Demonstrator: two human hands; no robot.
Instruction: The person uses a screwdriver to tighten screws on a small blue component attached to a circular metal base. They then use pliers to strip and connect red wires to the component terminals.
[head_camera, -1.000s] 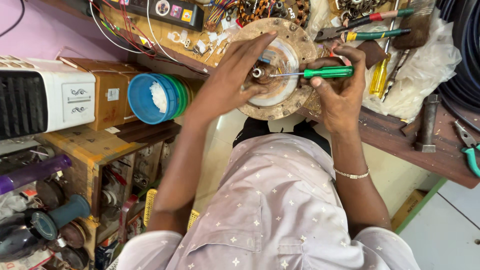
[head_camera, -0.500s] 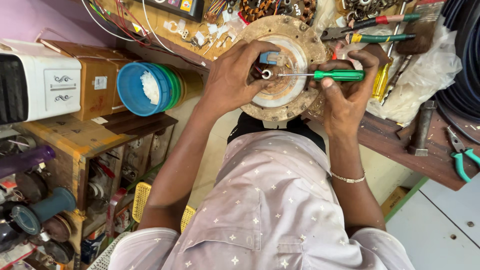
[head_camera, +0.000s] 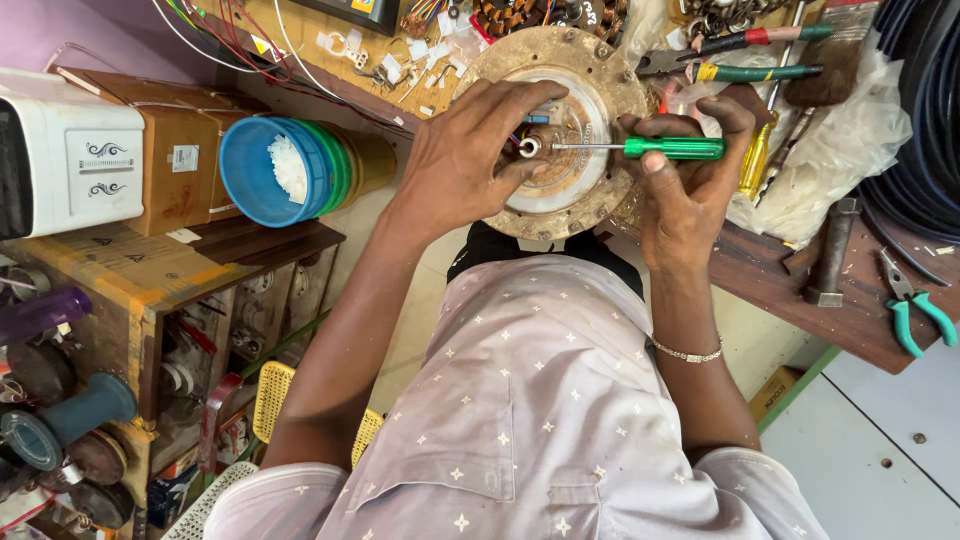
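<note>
Two hands work on one round, rusty motor plate (head_camera: 600, 70) at the wooden bench's edge. Left hand (head_camera: 465, 150) lies curled over the plate, fingertips pinching its central shaft (head_camera: 529, 147). Right hand (head_camera: 685, 185) is wrapped tight around one green-handled screwdriver (head_camera: 672, 148), tip at the shaft. One hammer (head_camera: 828, 250) and one teal-handled pair of pliers (head_camera: 915, 310) lie right.
</note>
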